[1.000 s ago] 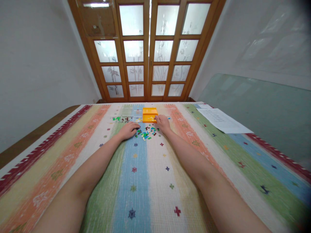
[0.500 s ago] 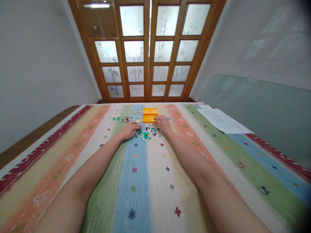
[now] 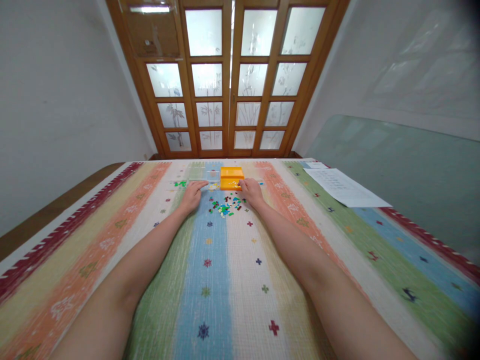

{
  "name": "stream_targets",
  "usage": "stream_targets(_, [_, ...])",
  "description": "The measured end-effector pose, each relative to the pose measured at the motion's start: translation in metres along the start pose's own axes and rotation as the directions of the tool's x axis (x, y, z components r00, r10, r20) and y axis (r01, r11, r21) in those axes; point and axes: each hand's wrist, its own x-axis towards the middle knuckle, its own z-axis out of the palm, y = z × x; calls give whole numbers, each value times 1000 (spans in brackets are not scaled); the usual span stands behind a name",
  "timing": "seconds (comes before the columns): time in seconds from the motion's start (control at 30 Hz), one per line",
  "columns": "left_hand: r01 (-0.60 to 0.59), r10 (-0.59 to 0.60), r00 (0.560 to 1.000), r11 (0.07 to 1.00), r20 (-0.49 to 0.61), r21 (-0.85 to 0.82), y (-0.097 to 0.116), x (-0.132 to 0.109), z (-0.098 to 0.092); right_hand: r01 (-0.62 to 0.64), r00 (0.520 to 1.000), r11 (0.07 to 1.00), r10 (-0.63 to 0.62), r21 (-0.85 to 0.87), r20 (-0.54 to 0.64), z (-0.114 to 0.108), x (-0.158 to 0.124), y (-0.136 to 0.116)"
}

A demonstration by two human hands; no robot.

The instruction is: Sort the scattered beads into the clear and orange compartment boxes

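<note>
My left hand (image 3: 192,195) is over the front of a clear plastic tray (image 3: 204,180), its fingers drawn together and pointing right. Whatever may be between its fingertips is too small to make out. Green pieces (image 3: 180,184) lie in the tray left of this hand, and yellow pieces (image 3: 214,186) to its right. My right hand (image 3: 252,191) is closed at the right side of an open orange box (image 3: 232,173), its fingertips over the edge. A few pale pieces lie inside the box. In front of it spreads a pile of small mixed-colour pieces (image 3: 226,206).
A striped, patterned tablecloth (image 3: 206,310) covers the table. White printed sheets (image 3: 343,187) lie at the right. A pale green panel (image 3: 397,150) stands along the right side, and wooden glass-paned doors (image 3: 231,80) are beyond the far edge.
My left hand has moved from beside the loose pile up and left to the clear tray, now covering the brown pieces there. My right hand stays at the orange box.
</note>
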Motion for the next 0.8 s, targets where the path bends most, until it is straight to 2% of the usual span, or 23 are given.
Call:
stream_targets(0.13, [188, -219, 968, 956, -123, -224, -22, 4, 1, 4, 1000, 1000, -4, -9, 6, -2, -1, -2])
stream_targets(0.27, [319, -380, 919, 873, -106, -368, -36, 5, 4, 3, 1000, 1000, -3, -10, 8, -2, -1, -3])
stream_targets(0.37, [358, -416, 906, 854, -82, -377, -39, 4, 5, 2, 1000, 1000, -2, -13, 10, -2, 0, -3])
stream_targets(0.43, [330, -378, 921, 886, -96, -326, -38, 3, 5, 2, 1000, 1000, -2, -14, 16, -2, 0, -3])
stream_targets(0.6, [178, -188, 979, 977, -82, -117, -30, 1, 2, 11, 1000, 1000, -11, -18, 26, -3, -1, -5])
stream_targets(0.7, [100, -99, 995, 995, -18, 26, -20, 0, -1, 14, 999, 1000, -14, -19, 29, -4, -1, -6])
stream_targets(0.8, [1, -13, 996, 991, 94, 132, -10, -2, -3, 7, 999, 1000, -6, -22, 31, -3, -1, -6])
